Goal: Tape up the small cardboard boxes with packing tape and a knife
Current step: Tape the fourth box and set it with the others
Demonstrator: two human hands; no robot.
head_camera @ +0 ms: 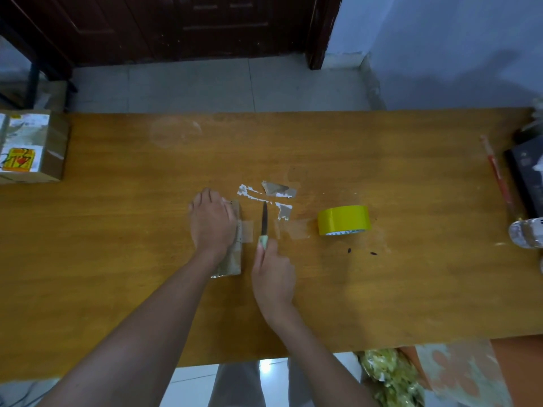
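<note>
A small flat cardboard box (233,261) lies in the middle of the wooden table (117,230). My left hand (212,221) presses flat on top of it and hides most of it. A strip of clear tape (247,231) sticks out from the box's right side onto the table. My right hand (271,274) grips the pale green handle of a knife (264,220), whose dark blade points away from me just right of that strip. A yellow roll of packing tape (343,219) stands on the table to the right, apart from both hands.
Torn tape and paper scraps (276,193) are stuck to the table beyond the knife. A larger taped cardboard box with labels (32,148) sits at the left edge. A red stick (496,174), dark items and a clear bottle (526,232) line the right edge.
</note>
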